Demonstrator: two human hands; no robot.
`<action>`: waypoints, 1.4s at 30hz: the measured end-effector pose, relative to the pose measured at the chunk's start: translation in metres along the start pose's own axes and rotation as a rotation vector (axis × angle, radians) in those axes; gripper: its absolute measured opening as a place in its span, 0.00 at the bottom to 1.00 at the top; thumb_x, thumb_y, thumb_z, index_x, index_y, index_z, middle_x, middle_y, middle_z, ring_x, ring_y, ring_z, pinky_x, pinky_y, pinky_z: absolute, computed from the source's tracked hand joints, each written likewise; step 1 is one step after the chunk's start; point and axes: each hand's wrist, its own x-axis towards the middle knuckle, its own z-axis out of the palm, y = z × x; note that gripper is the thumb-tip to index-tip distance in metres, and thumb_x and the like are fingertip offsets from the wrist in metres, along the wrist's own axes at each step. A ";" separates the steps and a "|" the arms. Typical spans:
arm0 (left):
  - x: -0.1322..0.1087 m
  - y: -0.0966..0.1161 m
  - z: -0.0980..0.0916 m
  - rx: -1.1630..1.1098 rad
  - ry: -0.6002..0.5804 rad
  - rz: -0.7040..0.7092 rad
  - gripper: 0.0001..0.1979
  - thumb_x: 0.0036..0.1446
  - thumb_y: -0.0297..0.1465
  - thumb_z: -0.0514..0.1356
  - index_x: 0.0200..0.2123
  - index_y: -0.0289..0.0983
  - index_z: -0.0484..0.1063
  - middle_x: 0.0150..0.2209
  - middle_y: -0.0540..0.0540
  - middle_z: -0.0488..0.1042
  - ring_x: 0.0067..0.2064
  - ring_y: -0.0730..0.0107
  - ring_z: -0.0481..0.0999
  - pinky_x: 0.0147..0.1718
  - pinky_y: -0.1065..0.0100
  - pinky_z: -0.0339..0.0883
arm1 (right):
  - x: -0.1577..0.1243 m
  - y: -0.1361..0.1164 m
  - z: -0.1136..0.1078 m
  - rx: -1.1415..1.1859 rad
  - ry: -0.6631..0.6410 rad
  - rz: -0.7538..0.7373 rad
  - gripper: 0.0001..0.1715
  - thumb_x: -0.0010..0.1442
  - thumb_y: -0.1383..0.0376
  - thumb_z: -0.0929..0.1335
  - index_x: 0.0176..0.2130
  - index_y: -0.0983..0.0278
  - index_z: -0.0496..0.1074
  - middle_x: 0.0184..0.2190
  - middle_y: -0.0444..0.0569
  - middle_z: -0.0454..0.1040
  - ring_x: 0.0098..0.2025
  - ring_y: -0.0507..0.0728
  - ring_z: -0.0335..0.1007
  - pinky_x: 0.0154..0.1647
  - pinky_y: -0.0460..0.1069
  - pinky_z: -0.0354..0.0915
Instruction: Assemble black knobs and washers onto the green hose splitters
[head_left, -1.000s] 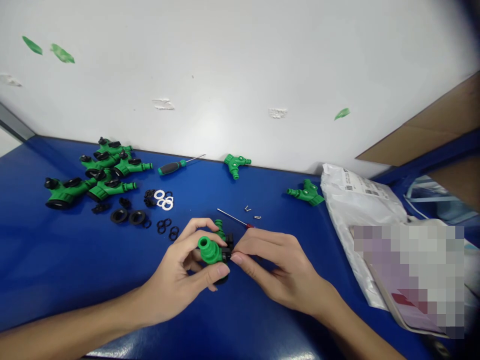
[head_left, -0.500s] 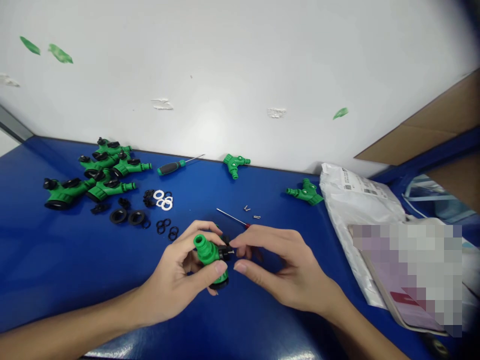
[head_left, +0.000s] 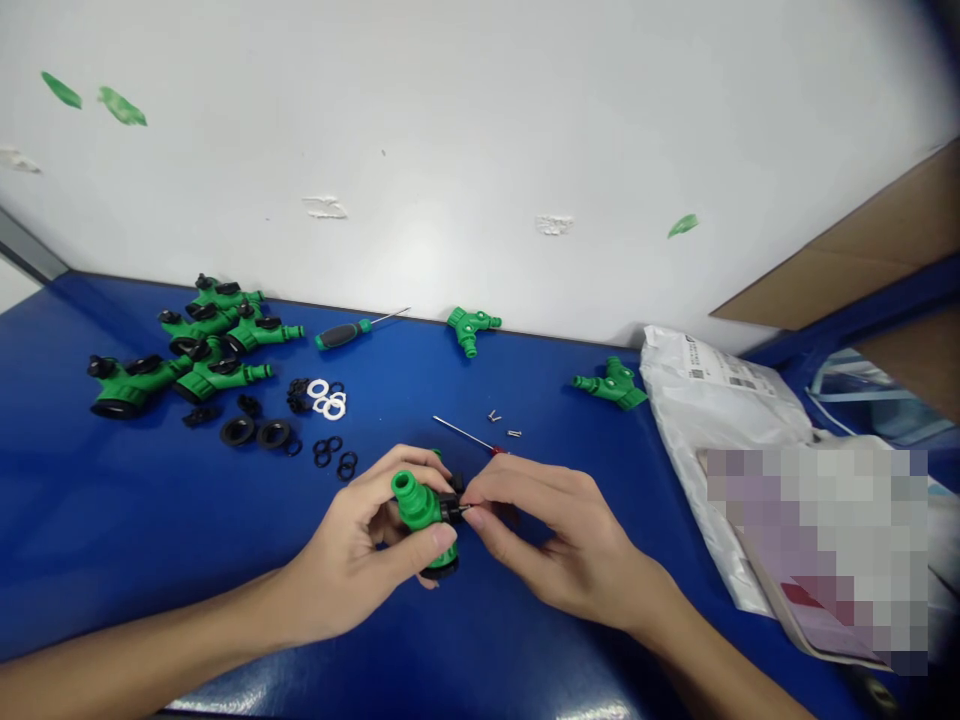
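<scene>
My left hand (head_left: pixel 360 550) is wrapped round a green hose splitter (head_left: pixel 417 505), one spout of it pointing up toward me. A black valve knob (head_left: pixel 448 507) sits on the splitter's right side. From that knob a small screw (head_left: pixel 464 509) sticks out, its head between the thumb and forefinger of my right hand (head_left: pixel 555 530), which is closed in a pinch. Just beyond the right fingers lies a thin screwdriver (head_left: pixel 469 436), its red handle mostly covered by the hand. A few loose screws (head_left: pixel 514 433) rest on the blue table behind.
Several green splitters with black knobs (head_left: pixel 135 385) are grouped at the left. Near them are black rings (head_left: pixel 274 434), white washers (head_left: pixel 334 405) and a green-black screwdriver (head_left: pixel 343 335). Two splitters without knobs (head_left: pixel 472 330) lie by the wall. A plastic bag (head_left: pixel 712 400) occupies the right.
My right thumb and forefinger have come together, closing on the screw at the knob. The splitter in my left hand has barely shifted.
</scene>
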 end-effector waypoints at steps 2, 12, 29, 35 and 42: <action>0.000 -0.001 0.001 -0.020 0.011 -0.001 0.09 0.61 0.30 0.63 0.45 0.44 0.74 0.51 0.48 0.60 0.35 0.74 0.76 0.30 0.68 0.80 | 0.000 0.000 0.001 -0.009 -0.001 -0.008 0.05 0.65 0.74 0.66 0.38 0.66 0.72 0.28 0.47 0.74 0.28 0.51 0.66 0.30 0.46 0.65; 0.005 0.001 0.002 0.032 0.037 0.075 0.05 0.62 0.30 0.62 0.42 0.39 0.73 0.47 0.46 0.63 0.35 0.74 0.75 0.31 0.69 0.78 | -0.002 0.004 0.000 -0.046 0.005 -0.086 0.06 0.65 0.75 0.67 0.41 0.67 0.72 0.33 0.51 0.77 0.34 0.53 0.70 0.35 0.48 0.68; 0.003 0.002 -0.003 0.092 -0.045 0.068 0.06 0.64 0.30 0.60 0.44 0.42 0.72 0.48 0.47 0.63 0.36 0.76 0.69 0.35 0.72 0.74 | 0.000 0.000 -0.007 0.035 0.015 -0.077 0.09 0.62 0.77 0.68 0.41 0.68 0.77 0.34 0.51 0.78 0.35 0.51 0.73 0.36 0.45 0.70; 0.003 -0.001 -0.002 0.106 -0.037 0.096 0.07 0.64 0.30 0.60 0.45 0.43 0.71 0.47 0.47 0.64 0.36 0.74 0.73 0.33 0.69 0.76 | 0.001 -0.001 -0.003 0.060 0.030 -0.015 0.06 0.63 0.74 0.69 0.39 0.66 0.76 0.31 0.50 0.79 0.31 0.52 0.72 0.32 0.46 0.69; 0.002 -0.004 -0.002 0.145 0.030 0.112 0.09 0.59 0.30 0.65 0.44 0.41 0.72 0.46 0.46 0.65 0.37 0.70 0.75 0.34 0.66 0.79 | 0.000 -0.001 0.004 0.081 0.053 0.019 0.04 0.63 0.73 0.69 0.37 0.66 0.74 0.28 0.48 0.76 0.29 0.51 0.69 0.30 0.46 0.68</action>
